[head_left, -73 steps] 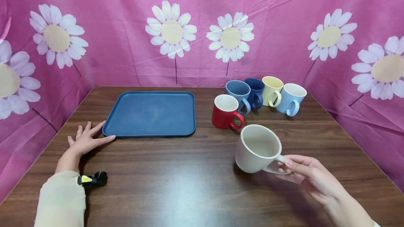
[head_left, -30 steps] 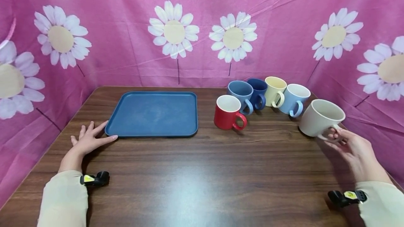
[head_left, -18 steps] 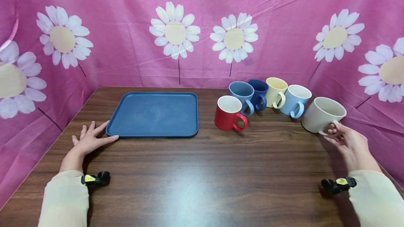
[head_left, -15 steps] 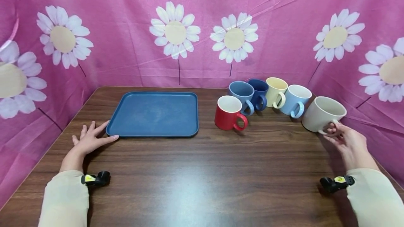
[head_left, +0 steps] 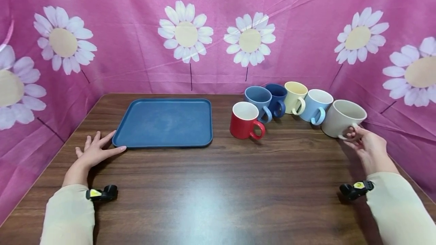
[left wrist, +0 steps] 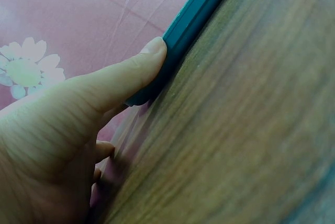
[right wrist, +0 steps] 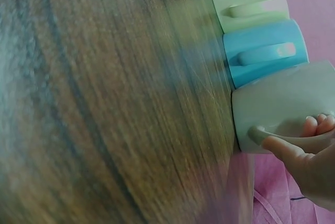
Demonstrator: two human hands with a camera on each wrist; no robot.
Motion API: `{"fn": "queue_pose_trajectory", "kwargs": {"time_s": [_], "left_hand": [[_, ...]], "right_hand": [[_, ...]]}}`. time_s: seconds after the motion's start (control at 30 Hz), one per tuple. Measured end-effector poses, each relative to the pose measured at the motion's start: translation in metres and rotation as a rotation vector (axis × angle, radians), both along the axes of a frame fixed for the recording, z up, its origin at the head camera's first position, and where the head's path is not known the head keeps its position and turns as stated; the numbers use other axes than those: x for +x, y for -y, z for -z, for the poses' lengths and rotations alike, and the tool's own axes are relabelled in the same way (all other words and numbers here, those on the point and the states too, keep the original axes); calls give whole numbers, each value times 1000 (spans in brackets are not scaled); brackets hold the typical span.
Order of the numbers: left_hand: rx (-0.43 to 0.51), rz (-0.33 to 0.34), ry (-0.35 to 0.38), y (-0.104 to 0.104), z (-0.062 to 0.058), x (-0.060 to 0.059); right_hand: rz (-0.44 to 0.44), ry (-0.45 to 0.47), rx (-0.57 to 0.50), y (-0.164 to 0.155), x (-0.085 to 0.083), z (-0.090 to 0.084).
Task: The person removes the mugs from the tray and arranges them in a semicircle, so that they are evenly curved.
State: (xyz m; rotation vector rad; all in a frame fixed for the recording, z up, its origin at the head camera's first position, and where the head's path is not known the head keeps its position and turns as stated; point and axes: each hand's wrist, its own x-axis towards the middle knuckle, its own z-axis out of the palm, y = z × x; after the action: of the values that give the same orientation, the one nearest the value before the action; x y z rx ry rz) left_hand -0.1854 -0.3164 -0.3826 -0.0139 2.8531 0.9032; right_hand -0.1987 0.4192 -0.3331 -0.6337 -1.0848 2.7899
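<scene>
My right hand (head_left: 370, 147) grips the handle of a large beige mug (head_left: 335, 121) at the table's right side. The right wrist view shows the fingers on the handle and the mug's base down at the wood. Right beside this mug stands a light blue mug (head_left: 311, 107), its own handle turned to the front. At the left, my left hand (head_left: 92, 155) has its fingers spread, with thumb and forefinger touching the near left corner of a blue tray (head_left: 163, 124). In the left wrist view the thumb (left wrist: 125, 80) lies against the tray's edge (left wrist: 196, 12).
A pale yellow mug (head_left: 293, 99), a dark blue mug (head_left: 275, 95) and a grey-blue mug (head_left: 256, 100) continue the row leftward. In front of the grey-blue one stands a red mug (head_left: 240, 124). Pink flowered cloth (head_left: 218, 75) hangs behind the wooden table (head_left: 218, 184).
My right hand has carried the beige mug from the table's middle right to the back right, then slightly inward beside the light blue mug. The left hand stays at the tray.
</scene>
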Motion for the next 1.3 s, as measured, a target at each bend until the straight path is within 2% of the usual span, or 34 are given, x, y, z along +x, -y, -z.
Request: {"fn": "queue_pose_trajectory", "kwargs": {"time_s": [0.13,0.6,0.97,1.17,1.3], "left_hand": [[2,-2,-2,0,0,0],[1,-3,-2,0,2,0],[4,0,1,-3,-1,-1],[-3,7,13,0,0,-1],[-12,21,38,4,-3,-3]], "right_hand": [[-28,0,19,1,-3,1],[-11,-23,44,1,-3,5],[-8,3,50,0,0,2],[-81,-28,43,-2,0,3],[-105,-28,135,0,1,1]]}}
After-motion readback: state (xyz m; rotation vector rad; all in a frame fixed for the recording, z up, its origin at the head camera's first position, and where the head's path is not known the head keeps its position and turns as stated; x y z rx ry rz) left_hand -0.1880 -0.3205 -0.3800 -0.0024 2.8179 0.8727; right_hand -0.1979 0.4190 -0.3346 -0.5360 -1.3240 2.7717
